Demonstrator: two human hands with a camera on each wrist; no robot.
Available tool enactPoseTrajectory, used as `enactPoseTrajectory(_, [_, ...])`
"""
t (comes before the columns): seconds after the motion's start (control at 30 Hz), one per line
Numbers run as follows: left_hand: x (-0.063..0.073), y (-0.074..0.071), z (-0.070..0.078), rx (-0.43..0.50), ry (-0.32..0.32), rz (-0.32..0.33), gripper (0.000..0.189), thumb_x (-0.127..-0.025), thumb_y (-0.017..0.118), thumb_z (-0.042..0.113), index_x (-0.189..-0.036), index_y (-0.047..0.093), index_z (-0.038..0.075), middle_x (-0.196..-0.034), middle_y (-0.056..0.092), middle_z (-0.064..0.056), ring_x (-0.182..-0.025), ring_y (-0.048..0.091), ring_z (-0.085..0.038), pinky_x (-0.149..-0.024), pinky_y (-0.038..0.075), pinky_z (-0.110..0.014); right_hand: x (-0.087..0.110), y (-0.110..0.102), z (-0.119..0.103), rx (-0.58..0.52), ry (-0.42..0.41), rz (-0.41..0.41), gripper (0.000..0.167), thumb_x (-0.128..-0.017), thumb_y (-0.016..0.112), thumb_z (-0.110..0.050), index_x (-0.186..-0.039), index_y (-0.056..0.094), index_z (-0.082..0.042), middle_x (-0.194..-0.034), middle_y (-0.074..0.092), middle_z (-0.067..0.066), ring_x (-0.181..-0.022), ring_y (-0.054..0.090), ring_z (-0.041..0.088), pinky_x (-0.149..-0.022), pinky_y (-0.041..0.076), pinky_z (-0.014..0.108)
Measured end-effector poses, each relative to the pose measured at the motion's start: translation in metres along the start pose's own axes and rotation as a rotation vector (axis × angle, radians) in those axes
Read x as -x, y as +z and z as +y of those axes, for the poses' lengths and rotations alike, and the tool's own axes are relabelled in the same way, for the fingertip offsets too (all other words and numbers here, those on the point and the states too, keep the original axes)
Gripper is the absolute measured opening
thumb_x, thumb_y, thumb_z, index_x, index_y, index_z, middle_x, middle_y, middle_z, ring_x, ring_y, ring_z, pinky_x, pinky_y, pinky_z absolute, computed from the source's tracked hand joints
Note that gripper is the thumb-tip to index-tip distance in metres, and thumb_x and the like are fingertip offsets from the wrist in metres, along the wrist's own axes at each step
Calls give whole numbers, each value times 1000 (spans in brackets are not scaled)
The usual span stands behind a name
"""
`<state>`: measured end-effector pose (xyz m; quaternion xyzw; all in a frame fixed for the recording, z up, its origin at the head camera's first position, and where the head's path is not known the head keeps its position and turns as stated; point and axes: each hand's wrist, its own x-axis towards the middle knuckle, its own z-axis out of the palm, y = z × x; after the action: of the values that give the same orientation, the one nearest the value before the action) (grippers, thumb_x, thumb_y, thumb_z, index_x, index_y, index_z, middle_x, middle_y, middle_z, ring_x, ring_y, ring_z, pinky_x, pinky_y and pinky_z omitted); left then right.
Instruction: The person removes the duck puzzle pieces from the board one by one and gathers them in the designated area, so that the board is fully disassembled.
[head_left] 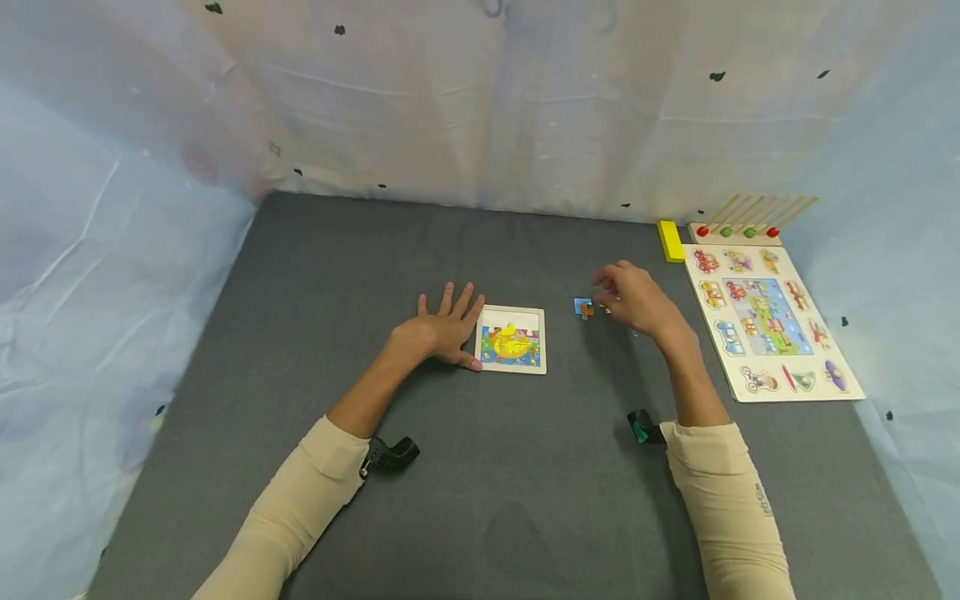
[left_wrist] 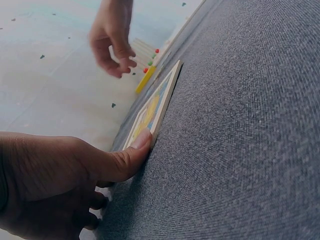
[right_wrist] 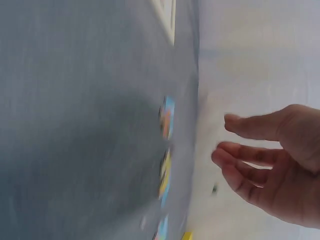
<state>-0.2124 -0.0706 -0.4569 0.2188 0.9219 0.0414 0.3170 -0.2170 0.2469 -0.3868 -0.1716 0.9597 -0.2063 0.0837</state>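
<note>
A small wooden jigsaw tray (head_left: 544, 340) lies flat on the table, partly filled with a yellow, blue and green picture; its upper part is bare. My left hand (head_left: 442, 332) rests beside its left edge with fingers spread, and in the left wrist view the thumb (left_wrist: 142, 139) touches the frame. Above the table to the right hovers my right hand (head_left: 637, 298), its fingers loosely bent. Thumb and fingers stand apart with nothing between them in the right wrist view. Below it lie loose puzzle pieces, among them a blue-and-brown piece (head_left: 582, 307) and a yellow-and-blue piece (right_wrist: 165, 176).
On the right lies a larger picture board (head_left: 795, 385) with vehicles and toys. Behind it stands a peg rack (head_left: 738, 233) with thin sticks and red and green beads, next to a yellow block (head_left: 671, 242). Pale sheeting (head_left: 480, 108) hangs behind the grey table (head_left: 465, 517).
</note>
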Motion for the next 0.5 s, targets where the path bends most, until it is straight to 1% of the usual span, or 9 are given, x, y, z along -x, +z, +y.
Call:
enactPoseTrajectory(0.07, [-3,2,-1,1,-1,-2,123,-92,67,66,-168,-16,17,-171,-33,-10,-159,-30,-39,-124,-3,-77,-3,6,-18,-1,-57,-18,26,-100,66,-2,-122,68,11,-108,68,26,-93,64,35,-83,54,50])
enactPoseTrajectory(0.13, [-1,0,0,9,-2,-8,122,-92,68,65,-167,-17,18,-171,-33,-10,-159,-31,-39,-124,-4,-76,-7,13,-36,1,-109,-40,25,-100,67,-3,-121,70,10,-101,70,23,-83,63,29,-75,53,44])
enactPoseTrajectory(0.2, [0,0,-1,6,2,-1,122,-92,67,66,-168,-15,17,-172,-32,-10,-159,-29,-40,-124,-4,-77,-10,20,-53,6,-143,-69,25,-99,69,-6,-120,71,8,-97,71,19,-77,61,23,-71,52,38])
enactPoseTrajectory(0.27, [2,-1,0,9,4,2,121,-92,67,67,-168,-13,18,-172,-31,-10,-160,-28,-40,-124,-3,-77,-14,27,-68,22,-179,-102,25,-100,70,-9,-120,72,7,-96,72,17,-74,60,19,-68,51,35])
enactPoseTrajectory(0.37, [1,0,-2,4,3,1,120,-93,65,69,-168,-14,18,-172,-31,-10,-160,-28,-40,-124,-3,-77,-19,39,-86,39,-210,-166,27,-101,68,-11,-123,71,5,-97,72,16,-74,64,19,-67,54,34])
enactPoseTrajectory(0.4, [0,1,-2,0,3,1,119,-93,64,69,-168,-13,19,-173,-30,-9,-160,-27,-40,-124,-2,-77,-21,43,-91,45,-218,-185,27,-102,68,-11,-124,71,5,-100,73,17,-75,66,20,-69,56,34])
enactPoseTrajectory(0.5, [3,-1,-1,-5,9,1,118,-94,64,68,-169,-13,18,-173,-29,-10,-161,-26,-41,-124,-1,-77,-24,54,-102,80,-221,-236,28,-103,66,-9,-127,70,4,-113,73,18,-88,71,25,-77,60,37])
